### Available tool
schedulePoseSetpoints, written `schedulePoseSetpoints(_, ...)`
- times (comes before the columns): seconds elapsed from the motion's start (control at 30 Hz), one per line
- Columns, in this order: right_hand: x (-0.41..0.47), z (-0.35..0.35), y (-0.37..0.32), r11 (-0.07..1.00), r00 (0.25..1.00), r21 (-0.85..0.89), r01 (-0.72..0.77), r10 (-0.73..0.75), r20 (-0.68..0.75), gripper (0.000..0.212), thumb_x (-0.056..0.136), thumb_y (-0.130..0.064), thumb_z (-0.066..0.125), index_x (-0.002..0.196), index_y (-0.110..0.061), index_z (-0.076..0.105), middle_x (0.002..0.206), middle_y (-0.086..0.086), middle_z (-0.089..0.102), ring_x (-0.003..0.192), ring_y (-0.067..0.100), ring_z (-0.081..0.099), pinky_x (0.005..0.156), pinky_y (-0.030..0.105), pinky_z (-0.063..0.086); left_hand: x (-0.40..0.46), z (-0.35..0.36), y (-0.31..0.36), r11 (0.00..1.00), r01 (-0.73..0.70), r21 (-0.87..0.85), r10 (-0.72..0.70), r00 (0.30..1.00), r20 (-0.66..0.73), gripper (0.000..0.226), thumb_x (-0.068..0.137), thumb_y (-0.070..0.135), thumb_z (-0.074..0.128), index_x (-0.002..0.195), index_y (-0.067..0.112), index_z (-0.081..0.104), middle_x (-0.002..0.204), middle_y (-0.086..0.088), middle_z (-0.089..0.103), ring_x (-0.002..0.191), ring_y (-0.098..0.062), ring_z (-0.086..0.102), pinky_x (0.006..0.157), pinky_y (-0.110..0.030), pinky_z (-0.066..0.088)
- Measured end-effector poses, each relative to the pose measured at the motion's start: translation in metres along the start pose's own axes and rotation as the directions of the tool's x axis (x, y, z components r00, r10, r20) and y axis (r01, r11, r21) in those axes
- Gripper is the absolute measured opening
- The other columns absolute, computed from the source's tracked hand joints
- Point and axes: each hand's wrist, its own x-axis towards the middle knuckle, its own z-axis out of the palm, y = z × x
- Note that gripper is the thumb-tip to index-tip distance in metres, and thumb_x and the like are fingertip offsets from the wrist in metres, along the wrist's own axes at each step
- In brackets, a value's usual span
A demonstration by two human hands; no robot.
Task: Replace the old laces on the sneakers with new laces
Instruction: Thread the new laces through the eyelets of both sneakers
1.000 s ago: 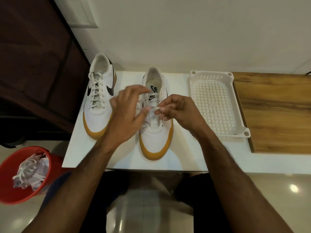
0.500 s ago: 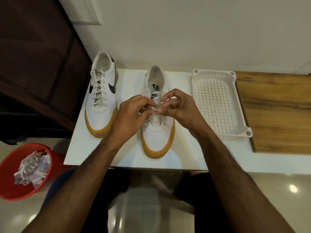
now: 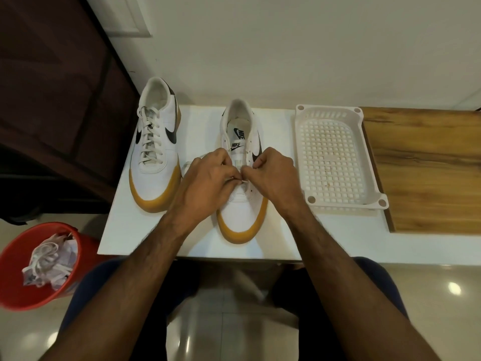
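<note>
Both my hands have come lower over the unlaced sneaker [image 3: 240, 204] in the middle of the frame than they were half a second ago, when they met higher up near the tongue label; now they sit down by the lowest eyelets, and the NIKE tag shows clear above my knuckles. My left hand [image 3: 205, 178] has its fingers curled in, its grip pinched on a short white stretch of the new lace [image 3: 243, 181] that shows between my two hands. My right hand [image 3: 276, 175] is curled the same way, its grip pinched on the other side of that stretch, the fingertips of the two hands almost touching. A second ago my left hand was raised with its fingers spread more loosely; that looseness is gone. A pale loop of lace peeks out just left of my left hand, over the tabletop [image 3: 156, 230]. The laced sneaker [image 3: 156, 152] stands where it was, left of centre at the tabletop's far left edge, toe toward me. The white plastic basket [image 3: 369, 201] lies to the right of my hands, beside the wooden board [image 3: 426, 173]. In the lower left of the frame the red bin [image 3: 15, 282] on the floor holds a tangle of old laces [image 3: 48, 259] and crumpled paper.
</note>
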Motion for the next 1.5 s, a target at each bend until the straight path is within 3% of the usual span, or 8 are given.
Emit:
schedulePoseSetpoints(0.13,0.006,-0.008,0.005,0.997,0.998,0.064,0.031,-0.035,0.060,0.007,0.081,-0.018,0.068,0.086,-0.012,0.067,0.074,-0.001,0.071,0.072,0.018,0.070,0.072,0.037,0.060,-0.001,0.004,0.009,0.999,0.032,0.039,-0.032,0.999,0.010,0.010,0.086,0.022,0.079,0.096,0.020,0.079,0.093,0.000,0.053,0.089,-0.019,0.055,0.072,-0.039,0.044)
schedulePoseSetpoints(0.4,0.009,-0.010,0.010,0.993,0.995,0.100,0.066,-0.074,0.074,0.004,0.080,-0.018,0.066,0.082,-0.016,0.063,0.069,0.000,0.071,0.068,0.020,0.071,0.073,0.044,0.061,0.003,0.003,0.010,0.989,0.012,0.149,-0.022,0.997,0.068,0.008,0.085,0.025,0.076,0.092,0.021,0.079,0.094,0.001,0.054,0.088,-0.021,0.056,0.074,-0.039,0.039)
schedulePoseSetpoints(0.57,0.007,-0.008,0.010,0.992,0.995,0.091,0.087,-0.090,0.038,0.004,0.083,-0.020,0.067,0.084,-0.017,0.064,0.072,-0.003,0.069,0.067,0.019,0.071,0.071,0.044,0.062,0.003,0.007,0.004,0.995,0.091,-0.048,-0.086,0.991,0.101,0.010,0.083,0.021,0.081,0.092,0.025,0.080,0.097,0.004,0.056,0.097,-0.021,0.054,0.081,-0.051,0.047)
schedulePoseSetpoints(0.67,0.006,-0.008,0.010,0.990,0.994,0.121,0.076,-0.084,0.065,0.010,0.086,-0.024,0.071,0.087,-0.016,0.066,0.076,-0.003,0.069,0.068,0.018,0.072,0.072,0.045,0.062,0.006,0.006,0.008,0.990,0.144,-0.011,-0.141,0.981,0.129,0.009,0.083,0.024,0.081,0.092,0.025,0.080,0.099,0.005,0.054,0.102,-0.021,0.052,0.085,-0.048,0.042)
schedulePoseSetpoints(0.8,0.007,-0.031,0.017,0.984,0.948,0.174,0.032,-0.085,0.307,0.024,0.085,-0.020,0.081,0.106,-0.016,0.068,0.094,-0.002,0.072,0.072,0.009,0.072,0.074,0.030,0.059,0.008,0.007,0.010,0.984,0.175,0.025,-0.177,0.973,0.148,0.008,0.084,0.027,0.080,0.092,0.027,0.079,0.100,0.008,0.051,0.105,-0.019,0.049,0.087,-0.045,0.039)
schedulePoseSetpoints(0.9,0.002,-0.045,0.025,0.982,0.869,0.191,0.007,-0.100,0.484,0.053,0.079,-0.011,0.086,0.125,-0.020,0.062,0.109,0.000,0.066,0.087,0.012,0.070,0.081,0.030,0.059,0.011,0.010,0.011,0.977,0.205,0.050,-0.211,0.962,0.174,0.007,0.085,0.026,0.080,0.091,0.030,0.078,0.101,0.010,0.051,0.107,-0.019,0.047,0.090,-0.045,0.039)
schedulePoseSetpoints(1.17,-0.002,-0.041,0.023,0.987,0.880,0.138,0.087,-0.141,0.454,0.062,0.077,-0.006,0.087,0.127,-0.020,0.053,0.105,0.001,0.061,0.093,0.023,0.067,0.074,0.025,0.056,0.012,0.019,0.010,0.937,0.336,-0.099,-0.313,0.930,0.191,0.011,0.084,0.022,0.080,0.083,0.031,0.072,0.102,0.013,0.054,0.108,-0.012,0.039,0.086,-0.033,0.018)
schedulePoseSetpoints(1.5,-0.002,-0.038,0.024,0.984,0.896,0.153,0.087,-0.144,0.420,0.055,0.081,-0.012,0.085,0.125,-0.021,0.055,0.105,0.000,0.062,0.086,0.017,0.067,0.069,0.019,0.052,0.016,0.022,0.009,0.894,0.423,-0.146,-0.376,0.888,0.265,0.015,0.087,0.024,0.077,0.082,0.033,0.066,0.106,0.014,0.055,0.116,-0.016,0.039,0.087,-0.035,0.016)
